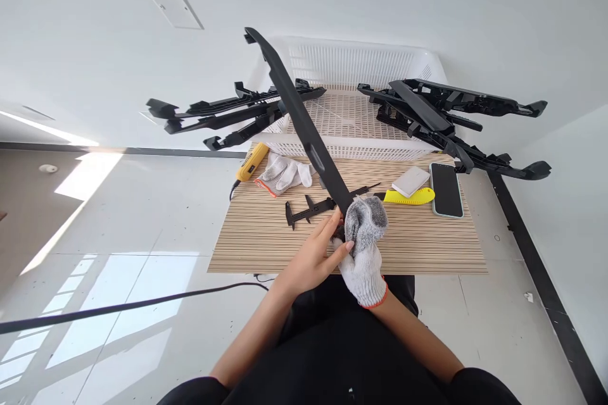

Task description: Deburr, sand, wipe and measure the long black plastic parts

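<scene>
A long black plastic trim strip [300,115] slants up and to the left across the bench and basket. My right hand [363,253], in a white and grey knitted glove, is closed around its lower end. Bare, my left hand [313,258] grips the same end from the left, its thumb against the glove. The glove and fingers hide that end of the strip. Just behind my hands lies a black caliper [311,210]. A yellow-handled knife [409,196] is to the right, and a second work glove [284,172] rests to the left.
A white plastic basket [351,147] stands at the back, with black trim pieces sticking out on its left [228,112] and right [427,111]. The wooden tabletop [266,247] also holds a yellow corded tool [253,161], a white pad [411,181] and a phone [446,190].
</scene>
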Tool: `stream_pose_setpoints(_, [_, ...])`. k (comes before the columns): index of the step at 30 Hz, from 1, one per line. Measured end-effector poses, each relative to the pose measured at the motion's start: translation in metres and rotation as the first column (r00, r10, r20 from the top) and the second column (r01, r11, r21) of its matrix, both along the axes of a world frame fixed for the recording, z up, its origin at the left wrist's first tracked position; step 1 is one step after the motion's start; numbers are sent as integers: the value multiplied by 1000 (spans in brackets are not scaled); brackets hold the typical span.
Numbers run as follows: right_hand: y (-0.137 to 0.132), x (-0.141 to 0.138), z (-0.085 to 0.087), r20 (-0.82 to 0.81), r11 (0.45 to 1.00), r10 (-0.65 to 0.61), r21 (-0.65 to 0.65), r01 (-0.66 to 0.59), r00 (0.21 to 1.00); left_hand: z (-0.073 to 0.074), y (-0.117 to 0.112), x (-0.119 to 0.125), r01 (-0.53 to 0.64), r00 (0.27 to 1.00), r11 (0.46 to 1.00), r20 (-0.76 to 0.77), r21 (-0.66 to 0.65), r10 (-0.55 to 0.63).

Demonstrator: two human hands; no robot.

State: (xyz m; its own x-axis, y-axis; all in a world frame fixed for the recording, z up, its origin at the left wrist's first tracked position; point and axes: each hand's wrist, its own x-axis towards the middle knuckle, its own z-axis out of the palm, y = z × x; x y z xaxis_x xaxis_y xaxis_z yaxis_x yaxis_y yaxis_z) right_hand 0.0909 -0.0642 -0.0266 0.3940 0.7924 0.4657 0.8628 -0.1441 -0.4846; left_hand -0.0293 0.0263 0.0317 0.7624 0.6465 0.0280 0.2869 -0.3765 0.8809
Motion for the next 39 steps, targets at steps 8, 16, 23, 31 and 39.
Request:
stream_pose_setpoints(8, [4, -5, 9, -75, 997, 75, 26, -73, 994, -6, 4, 1, 8, 1000, 1000, 14, 18, -8])
stream_pose_setpoints(16, [16, -2, 13, -6, 987, 66, -146, -67, 998, 0, 5, 8, 28, 999, 1000, -21, -9, -28])
stream_pose_setpoints(23, [18, 1, 21, -12, 987, 10, -158, -12, 1000, -4, 9, 14, -94, 993, 995, -76, -11, 93])
stream_pose_setpoints(31, [21, -6, 32, -141, 992, -5, -127, -13, 990, 3, 11, 7, -114, 992, 993, -53, -9, 113])
stream_pose_setpoints(39, [24, -8, 42, -216, 964, -25, -265, -34, 976, 6, 6, 4, -139, 990, 988, -42, -65, 136])
